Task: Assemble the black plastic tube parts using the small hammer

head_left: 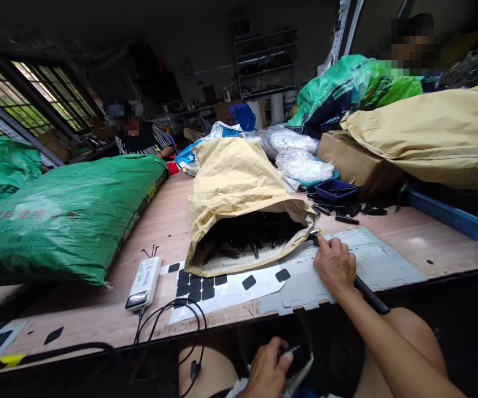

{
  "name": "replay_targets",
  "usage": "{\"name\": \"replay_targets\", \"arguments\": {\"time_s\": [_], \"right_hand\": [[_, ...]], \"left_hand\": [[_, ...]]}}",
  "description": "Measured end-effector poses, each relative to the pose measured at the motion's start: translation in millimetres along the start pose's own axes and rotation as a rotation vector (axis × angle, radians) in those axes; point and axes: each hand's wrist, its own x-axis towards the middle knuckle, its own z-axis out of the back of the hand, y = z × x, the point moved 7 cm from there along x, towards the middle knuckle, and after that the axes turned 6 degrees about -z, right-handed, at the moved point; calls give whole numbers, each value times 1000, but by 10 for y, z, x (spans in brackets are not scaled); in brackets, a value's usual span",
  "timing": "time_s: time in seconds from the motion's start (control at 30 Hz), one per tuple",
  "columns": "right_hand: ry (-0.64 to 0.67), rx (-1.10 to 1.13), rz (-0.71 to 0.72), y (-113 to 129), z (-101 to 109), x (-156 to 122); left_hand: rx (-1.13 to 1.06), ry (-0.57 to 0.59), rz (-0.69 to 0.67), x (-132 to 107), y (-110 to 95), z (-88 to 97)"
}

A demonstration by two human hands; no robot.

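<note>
My right hand [335, 264] is closed around a black-handled rod-like tool [370, 296]. Its handle runs back under my wrist, and a brass-coloured tip [316, 231] shows past my fingers, by the mouth of a tan paper sack [239, 182]. Inside that sack lie many small black parts [254, 249]. Low over my lap, my left hand [269, 367] pinches a small dark piece [289, 350] between thumb and fingers; its kind is unclear. A grey sheet [305, 284] lies under my right hand, beside a white sheet with black rounded-square stickers [195, 287].
A white power bank [143, 282] with a black cable [162, 309] sits near the table edge. Green sacks [65, 215] fill the left. At right are a purple tray [336, 190], loose black parts [347, 219], a cardboard box [355, 160] and a blue tray [455, 218]. Two people sit beyond.
</note>
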Motion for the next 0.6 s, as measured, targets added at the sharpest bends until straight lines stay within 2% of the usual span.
{"name": "replay_targets", "arguments": {"time_s": [0.07, 0.1, 0.17, 0.2, 0.27, 0.33, 0.37, 0.4, 0.43, 0.5, 0.6], "right_hand": [[-6, 3, -1, -6, -8, -2], [-8, 4, -2, -7, -10, -3], [-8, 6, -1, -7, -10, -5], [-6, 7, 0, -5, -10, -5], [2, 6, -1, -2, -9, -3], [11, 2, -5, 1, -5, 1], [16, 1, -7, 3, -3, 3], [22, 1, -8, 5, 0, 6], [29, 1, -11, 7, 3, 8], [45, 3, -14, 12, 7, 13], [54, 6, -23, 15, 13, 16]], "left_hand": [[58, 45, -29, -27, -102, 23], [79, 56, -71, -56, -215, 108], [77, -2, -186, -105, -504, 456], [67, -90, -230, -107, -631, 724], [36, -391, -264, -67, -774, 1401], [129, -736, -228, -5, -769, 2072], [233, -861, -191, 44, -740, 2334], [348, -934, -124, 114, -686, 2539], [437, -947, -33, 205, -603, 2689], [539, -880, 130, 375, -425, 2854], [519, -788, 247, 456, -255, 2887]]}}
